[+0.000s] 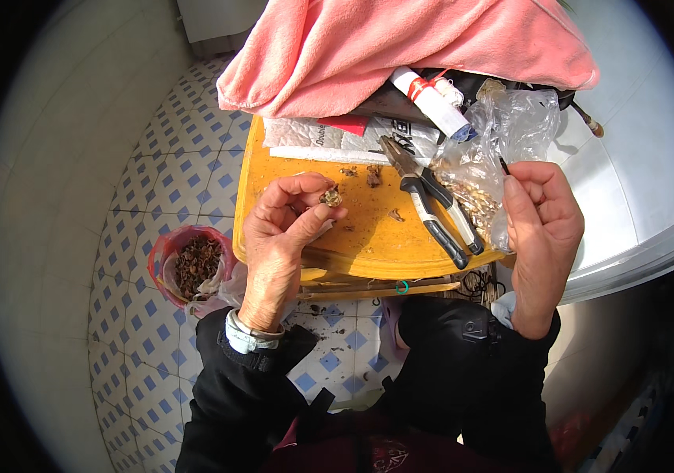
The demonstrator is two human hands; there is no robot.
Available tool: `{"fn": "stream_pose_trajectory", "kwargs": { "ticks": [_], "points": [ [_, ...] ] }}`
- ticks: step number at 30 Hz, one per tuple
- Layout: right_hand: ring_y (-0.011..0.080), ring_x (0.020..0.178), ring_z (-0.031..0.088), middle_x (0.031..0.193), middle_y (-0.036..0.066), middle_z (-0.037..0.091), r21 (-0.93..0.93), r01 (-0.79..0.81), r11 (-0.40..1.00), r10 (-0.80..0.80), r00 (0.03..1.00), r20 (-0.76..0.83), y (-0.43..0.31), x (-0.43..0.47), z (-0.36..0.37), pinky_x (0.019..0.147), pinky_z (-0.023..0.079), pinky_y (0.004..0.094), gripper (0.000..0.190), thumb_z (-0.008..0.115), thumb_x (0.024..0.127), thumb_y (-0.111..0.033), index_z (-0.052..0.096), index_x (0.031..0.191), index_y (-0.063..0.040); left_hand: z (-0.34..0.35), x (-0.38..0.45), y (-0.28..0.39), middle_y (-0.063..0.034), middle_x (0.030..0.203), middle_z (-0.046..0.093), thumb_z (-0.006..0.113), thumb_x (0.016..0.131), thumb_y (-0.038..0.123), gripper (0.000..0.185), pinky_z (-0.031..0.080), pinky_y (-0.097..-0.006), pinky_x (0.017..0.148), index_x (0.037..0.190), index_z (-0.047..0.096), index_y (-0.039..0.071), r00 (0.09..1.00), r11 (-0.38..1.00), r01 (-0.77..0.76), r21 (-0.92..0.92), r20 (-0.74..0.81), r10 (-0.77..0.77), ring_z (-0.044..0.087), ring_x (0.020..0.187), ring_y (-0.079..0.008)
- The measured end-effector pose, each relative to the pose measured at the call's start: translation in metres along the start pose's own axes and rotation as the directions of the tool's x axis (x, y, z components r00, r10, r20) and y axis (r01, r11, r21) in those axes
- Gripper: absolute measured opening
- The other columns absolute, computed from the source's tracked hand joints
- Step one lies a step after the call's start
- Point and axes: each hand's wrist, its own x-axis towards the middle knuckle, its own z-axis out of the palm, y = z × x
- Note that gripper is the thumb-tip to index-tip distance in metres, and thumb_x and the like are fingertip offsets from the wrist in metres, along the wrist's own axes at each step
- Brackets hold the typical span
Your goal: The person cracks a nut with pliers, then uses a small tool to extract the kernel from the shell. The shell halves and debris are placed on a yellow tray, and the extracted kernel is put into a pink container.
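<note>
My left hand (289,230) pinches a small, crumpled brownish piece (331,197), perhaps a shell or dried pod, between thumb and fingers above the left part of a yellow table (366,251). At the right, my right hand (541,219) grips a thin dark pointed tool (504,165), its tip up. Between the hands, pliers (428,204) with black and grey handles lie on the table. Beside them rests a clear plastic bag (467,189) with many small pale pieces in it. Brown fragments (373,175) are scattered on the tabletop.
A pink cloth (408,44) covers things at the back. A white roll (431,103) tied with red ribbon lies before it. On the tiled floor at the left stands a pink bin (165,248) lined with plastic, holding brown husks (198,266). A curved pale wall or rim borders the right.
</note>
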Motion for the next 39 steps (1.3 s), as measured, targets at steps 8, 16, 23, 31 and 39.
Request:
{"fn": "stream_pose_trajectory", "kwargs": {
  "ticks": [8, 16, 23, 31, 39],
  "points": [
    [-0.0028, 0.054, 0.033, 0.072, -0.008, 0.049, 0.299, -0.427, 0.853, 0.26, 0.846, 0.465, 0.028, -0.017, 0.09, 0.046, 0.022, 0.0157, 0.023, 0.063, 0.096, -0.01, 0.062, 0.118, -0.002, -0.001, 0.002, -0.004, -0.0097, 0.105, 0.066, 0.063, 0.09, -0.005, 0.027, 0.056, -0.0297, 0.086, 0.116, 0.059, -0.003, 0.999, 0.999, -0.038, -0.016, 0.037, 0.039, 0.067, 0.09, -0.0172],
    [-0.0004, 0.06, 0.045, 0.083, -0.001, 0.062, 0.364, -0.461, 0.809, 0.232, 0.82, 0.524, 0.046, -0.017, 0.097, 0.05, 0.03, 0.0152, 0.02, 0.062, 0.095, -0.004, 0.063, 0.115, -0.001, 0.0, 0.001, -0.002, -0.0084, 0.1, 0.067, 0.063, 0.089, -0.007, 0.026, 0.054, -0.0286, 0.085, 0.114, 0.06, -0.003, 0.999, 0.999, 0.003, 0.041, 0.048, -0.005, 0.067, 0.087, -0.017],
    [0.0074, 0.082, 0.062, 0.093, 0.003, 0.065, 0.527, -0.504, 0.684, 0.173, 0.814, 0.554, 0.053, -0.019, 0.089, 0.073, 0.051, 0.0199, 0.018, 0.06, 0.093, 0.005, 0.061, 0.111, 0.002, 0.002, 0.0, -0.004, -0.0087, 0.095, 0.068, 0.063, 0.09, -0.006, 0.022, 0.055, -0.0265, 0.081, 0.112, 0.061, -0.003, 0.999, 0.999, 0.024, 0.043, 0.039, -0.025, 0.067, 0.082, -0.0157],
    [0.0031, 0.07, 0.056, 0.095, 0.006, 0.065, 0.473, -0.438, 0.764, 0.187, 0.853, 0.488, 0.055, -0.022, 0.091, 0.05, 0.036, 0.0162, 0.02, 0.06, 0.093, 0.003, 0.058, 0.113, 0.002, 0.007, -0.006, -0.003, -0.0039, 0.09, 0.067, 0.062, 0.092, -0.006, 0.019, 0.053, -0.0222, 0.074, 0.11, 0.064, -0.003, 1.0, 0.99, -0.021, 0.136, 0.006, 0.02, 0.064, 0.08, -0.01],
    [0.0012, 0.063, 0.049, 0.091, 0.004, 0.063, 0.378, -0.432, 0.819, 0.207, 0.837, 0.507, 0.051, -0.021, 0.089, 0.05, 0.034, 0.0161, 0.018, 0.058, 0.093, 0.005, 0.057, 0.11, 0.001, 0.004, -0.004, -0.002, -0.0014, 0.089, 0.066, 0.065, 0.091, -0.005, 0.016, 0.05, -0.0201, 0.072, 0.106, 0.066, -0.003, 0.999, 0.986, -0.03, 0.165, 0.032, 0.025, 0.062, 0.078, -0.0071]
  ]
}}
